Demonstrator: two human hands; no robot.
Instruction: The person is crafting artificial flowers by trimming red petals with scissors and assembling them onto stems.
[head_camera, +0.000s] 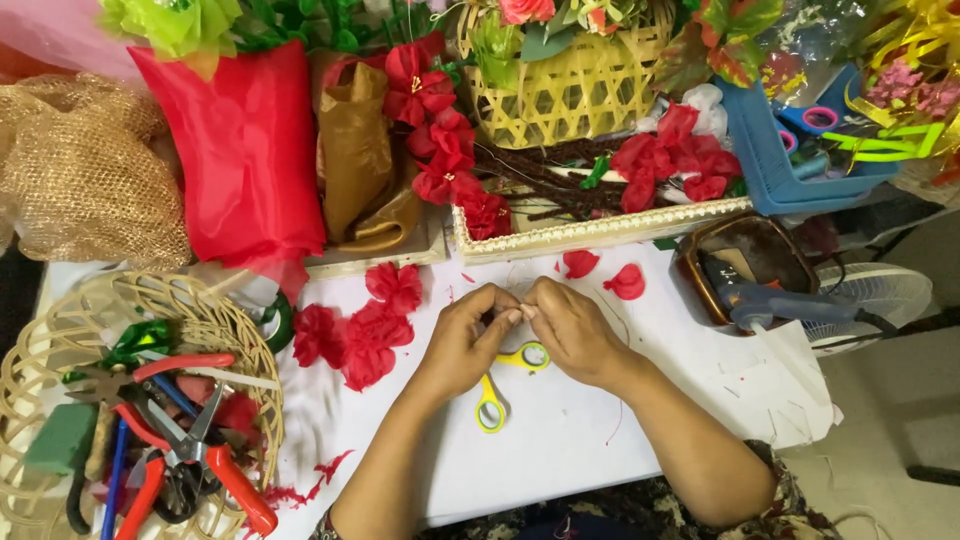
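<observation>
Pinching something too small to identify between pressed fingertips (514, 314) of left hand (462, 340) and right hand (572, 328), just above yellow-handled scissors (505, 378) on white counter (560, 440), near red fabric flowers (360, 325).

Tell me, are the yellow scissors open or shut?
Cannot tell. The scissors lie flat on the table, but both hands cover the blades; only the handles show.

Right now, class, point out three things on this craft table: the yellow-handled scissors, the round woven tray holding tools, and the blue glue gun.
Yellow-handled scissors (490, 408): head view, on the lower yellow finger loop.
Round woven tray (225, 312): head view, on its bare upper rim.
Blue glue gun (775, 303): head view, on the middle of its body.
</observation>
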